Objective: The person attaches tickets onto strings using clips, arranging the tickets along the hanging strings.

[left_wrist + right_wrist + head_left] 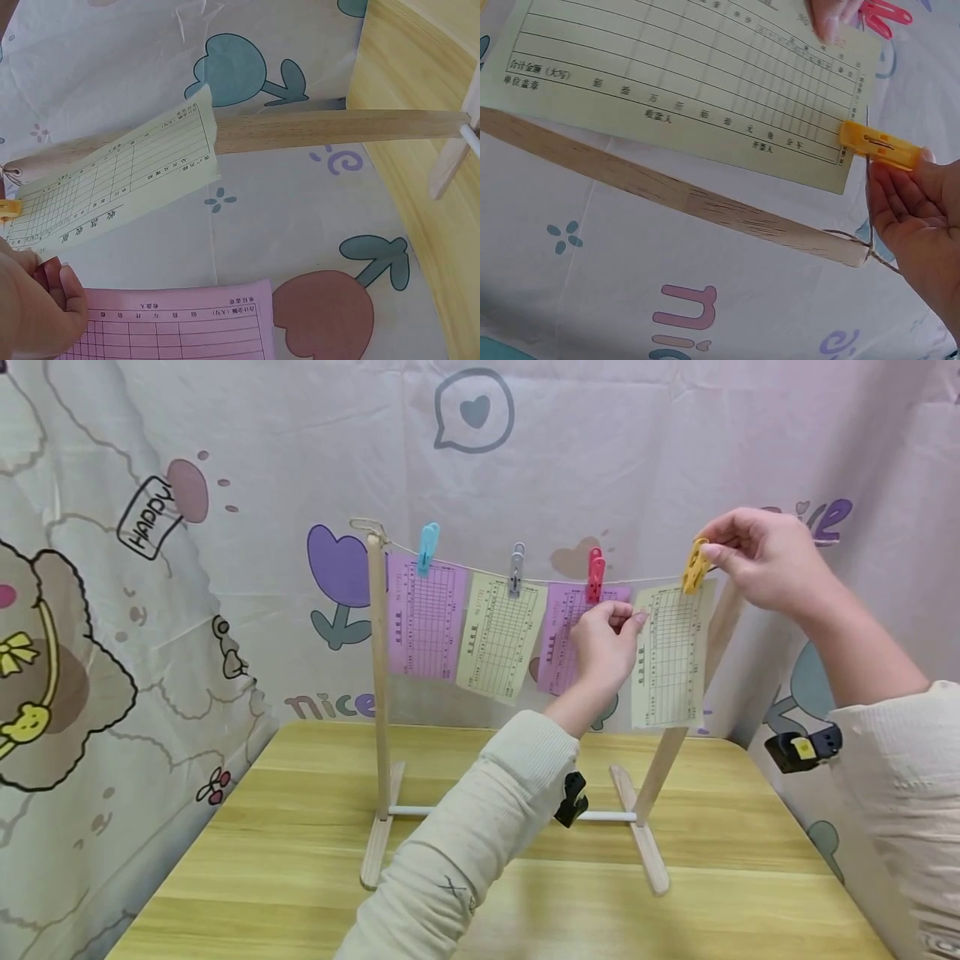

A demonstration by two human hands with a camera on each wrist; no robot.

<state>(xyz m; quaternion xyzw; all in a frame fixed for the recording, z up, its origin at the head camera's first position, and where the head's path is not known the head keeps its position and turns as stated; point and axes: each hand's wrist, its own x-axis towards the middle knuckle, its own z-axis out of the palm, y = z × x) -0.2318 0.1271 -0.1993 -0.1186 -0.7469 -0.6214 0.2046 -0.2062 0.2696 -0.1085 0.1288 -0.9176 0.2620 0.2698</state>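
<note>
My right hand [776,560] pinches a yellow clothespin [695,567] between thumb and fingers. In the right wrist view the clothespin's jaws sit over the string [868,176] and the top edge of a pale yellow receipt slip [660,97]. The slip hangs down from there, at the right end of the line. At its upper left edge, the fingertips of my left hand [606,643] pinch the paper. Behind that hand hangs a pink slip [558,643] under a red clothespin [596,575], partly covered by my fingers.
Farther left, a grey clothespin [516,570] holds another pale yellow slip [498,639], and a blue clothespin [428,550] holds a pink slip [427,627]. The string runs between wooden posts [378,693] of a stand on the wooden table [262,860]. A printed curtain [262,468] hangs behind.
</note>
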